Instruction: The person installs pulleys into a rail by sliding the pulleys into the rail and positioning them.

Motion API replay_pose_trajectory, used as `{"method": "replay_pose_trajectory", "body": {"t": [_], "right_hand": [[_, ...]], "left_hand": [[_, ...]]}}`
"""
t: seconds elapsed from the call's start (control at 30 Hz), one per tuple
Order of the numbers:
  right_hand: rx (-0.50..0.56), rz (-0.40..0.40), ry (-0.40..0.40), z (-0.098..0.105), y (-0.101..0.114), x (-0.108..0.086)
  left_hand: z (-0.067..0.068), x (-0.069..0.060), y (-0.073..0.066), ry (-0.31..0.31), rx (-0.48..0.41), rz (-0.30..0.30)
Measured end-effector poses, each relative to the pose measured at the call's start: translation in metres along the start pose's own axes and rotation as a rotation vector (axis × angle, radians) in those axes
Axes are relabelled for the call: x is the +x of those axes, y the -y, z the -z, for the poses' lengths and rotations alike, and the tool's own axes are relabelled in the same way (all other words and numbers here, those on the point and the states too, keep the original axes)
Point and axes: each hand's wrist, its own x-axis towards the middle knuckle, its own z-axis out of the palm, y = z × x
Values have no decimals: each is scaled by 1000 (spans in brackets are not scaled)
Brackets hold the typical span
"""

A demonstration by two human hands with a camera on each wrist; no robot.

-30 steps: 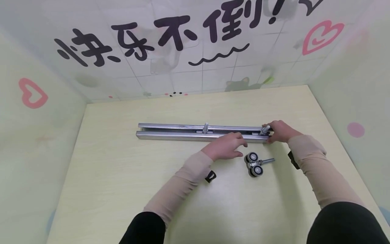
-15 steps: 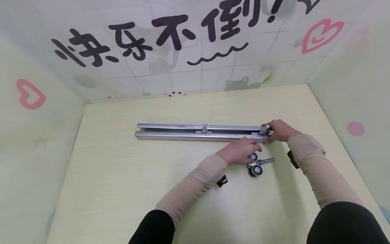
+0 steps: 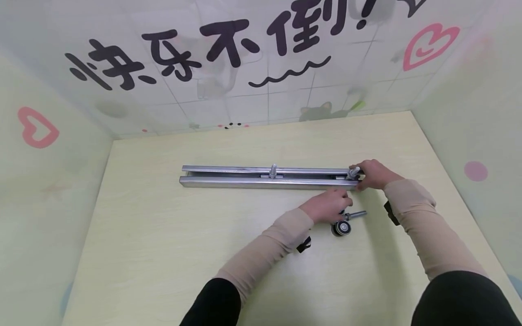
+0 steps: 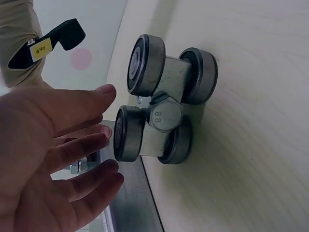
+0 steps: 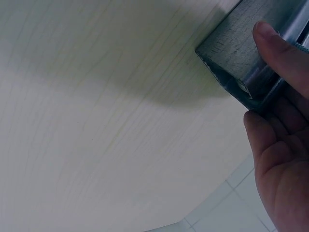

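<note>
A metal channel rail (image 3: pixel 228 182) lies across the table. Two bolts stand up from its slot: one bolt (image 3: pixel 273 170) near the middle, another bolt (image 3: pixel 353 173) near the right end. My right hand (image 3: pixel 374 174) grips that right end; its thumb (image 5: pixel 280 53) presses one side of the rail while fingers go round the other. A loose four-wheeled roller (image 3: pixel 341 227) with a threaded bolt rests on the table in front of the rail. Beside it is my left hand (image 3: pixel 329 206), partly covering it in the head view. In the left wrist view, the loosely bent fingers (image 4: pixel 91 181) stop just short of the roller's wheels.
The pale wooden tabletop (image 3: pixel 142 244) meets a printed back wall (image 3: pixel 244 104) with large black characters. Side walls stand at left and right, with heart and dot prints. A black strap (image 3: pixel 391 213) shows at the right wrist.
My left hand has moved right and slightly toward me, from beside the rail to the loose roller. My right hand stays at the rail's end.
</note>
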Motion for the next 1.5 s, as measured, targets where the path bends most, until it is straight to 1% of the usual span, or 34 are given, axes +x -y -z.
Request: {"method": "replay_pose_trajectory", "body": {"t": [0.2, 0.27, 0.47, 0.67, 0.9, 1.13, 1.33, 1.5], "right_hand": [[7, -30, 23, 0, 0, 2], [9, -31, 24, 0, 1, 2], [0, -20, 16, 1, 1, 0], [-4, -9, 10, 2, 2, 0], [-6, -10, 4, 2, 2, -1], [-6, -14, 14, 1, 4, 0], [-9, -13, 14, 1, 4, -1], [-10, -18, 17, 1, 2, -1]], "left_hand": [[-5, 5, 1, 42, -27, 27], [-6, 6, 2, 40, -30, 26], [-9, 8, 4, 23, -27, -5], [-10, 7, 6, 16, -55, -6], [-9, 6, 6, -1, -67, -12], [-9, 4, 7, -22, -40, -13], [-13, 0, 10, -56, -53, -22], [-16, -4, 13, -94, -73, -43]]}}
